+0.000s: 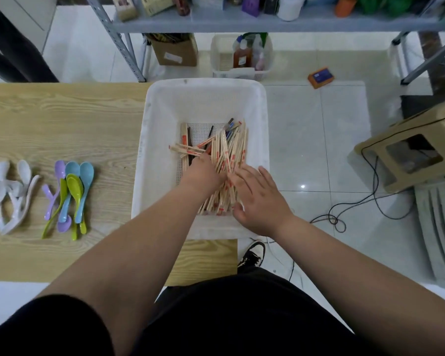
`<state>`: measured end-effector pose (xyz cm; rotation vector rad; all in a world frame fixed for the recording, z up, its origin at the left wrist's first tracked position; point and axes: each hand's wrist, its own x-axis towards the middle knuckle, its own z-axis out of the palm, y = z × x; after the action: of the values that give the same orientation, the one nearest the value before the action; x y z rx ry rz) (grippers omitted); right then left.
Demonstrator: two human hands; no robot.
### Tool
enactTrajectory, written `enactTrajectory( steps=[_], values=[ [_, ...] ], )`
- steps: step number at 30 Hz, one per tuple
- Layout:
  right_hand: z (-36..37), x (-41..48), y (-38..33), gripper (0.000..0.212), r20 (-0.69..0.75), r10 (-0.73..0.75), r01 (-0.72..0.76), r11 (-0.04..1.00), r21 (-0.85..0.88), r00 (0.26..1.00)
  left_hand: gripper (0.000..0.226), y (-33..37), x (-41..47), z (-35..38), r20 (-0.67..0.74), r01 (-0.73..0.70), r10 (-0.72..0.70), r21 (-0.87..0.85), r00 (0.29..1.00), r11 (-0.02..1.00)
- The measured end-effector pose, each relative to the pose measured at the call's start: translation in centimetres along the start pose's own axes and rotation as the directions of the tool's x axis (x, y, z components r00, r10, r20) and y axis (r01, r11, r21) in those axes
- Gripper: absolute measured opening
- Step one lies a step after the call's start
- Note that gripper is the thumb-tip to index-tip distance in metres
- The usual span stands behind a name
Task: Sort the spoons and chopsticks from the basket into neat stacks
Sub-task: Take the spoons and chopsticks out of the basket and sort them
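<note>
the left hand has its grip curled down into the pile of pale wooden chopsticks with red printed bands; its fingers are buried among the sticks, so whether they are closed on any cannot be told. the right hand lies flat with an open grip, fingers spread, palm down on the near right part of the same pile, thumb by the basket's near wall. both bare forearms reach forward from short black sleeves.

the chopsticks sit inside the white perforated plastic basket, which rests on the right end of the light wood-grain counter and overhangs its right edge. most sticks run roughly near to far on the right side of the basket floor; a few cross sideways at the left, and some dark chopsticks lie among them.

well left of the basket, on the counter, a group of purple, blue and green plastic spoons lies loosely overlapped, and beside it at the counter's left edge a cluster of white spoons.

beyond the counter, on the white tiled floor, stand a brown cardboard box and a small white basket holding bottles under a grey metal shelf.
</note>
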<state>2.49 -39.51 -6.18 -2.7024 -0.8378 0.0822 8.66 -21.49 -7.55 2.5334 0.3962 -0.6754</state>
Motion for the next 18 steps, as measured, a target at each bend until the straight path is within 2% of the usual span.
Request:
enactTrajectory(
  steps=[3,9,14,18],
  values=[
    [0.2,0.1,0.1,0.065,-0.018,-0.001,0.001,1.000,-0.007,1.000,0.068,0.6,1.4,1.4,0.039,0.116,-0.117,0.035,0.992,0.993],
    [0.4,0.2,0.1,0.063,-0.009,-0.011,0.010,1.000,-0.011,1.000,0.036,0.4,1.8,2.6,-0.032,0.063,-0.061,0.070,0.998,0.996],
    [0.6,0.2,0.2,0.058,0.013,-0.045,0.046,0.998,-0.039,0.999,0.043,-0.3,1.6,2.2,0.031,0.119,-0.116,-0.146,0.993,0.982],
    [0.7,0.3,0.4,0.054,0.010,-0.055,0.056,0.997,-0.045,0.998,0.036,-1.7,0.8,1.7,0.038,0.082,-0.074,-0.275,0.997,0.958]
  ],
)
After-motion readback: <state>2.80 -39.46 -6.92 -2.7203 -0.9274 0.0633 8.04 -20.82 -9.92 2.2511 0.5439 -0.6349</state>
